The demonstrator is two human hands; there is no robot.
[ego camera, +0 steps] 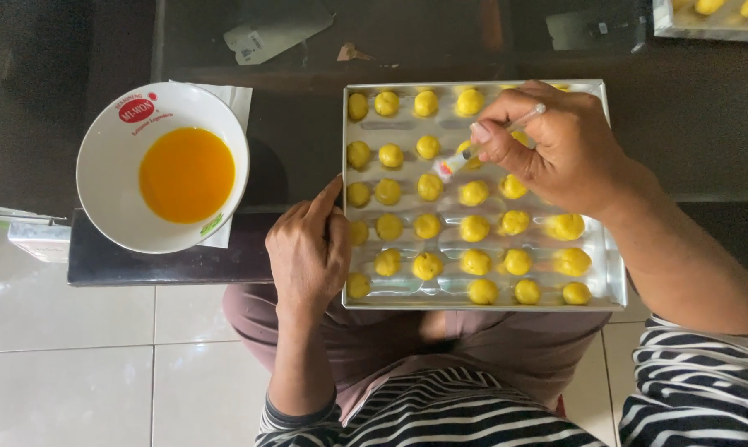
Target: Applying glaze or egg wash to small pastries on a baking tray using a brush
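A shiny metal baking tray [610, 281] holds several small yellow dough balls [428, 226] in rows. My right hand [560, 149] pinches a small pastry brush [456, 161] with a clear handle; its bristle tip touches a dough ball in the upper middle of the tray. My left hand [309, 248] rests on the tray's left edge, index finger stretched along the rim, steadying it. A white bowl [109, 157] of orange-yellow egg wash [186, 174] stands to the left of the tray.
The tray and bowl sit on a dark glass table [307, 141]. A white napkin [233, 99] lies under the bowl. Another tray of dough balls [709, 25] shows at the top right corner. White floor tiles [76, 356] lie below; my knees are under the tray.
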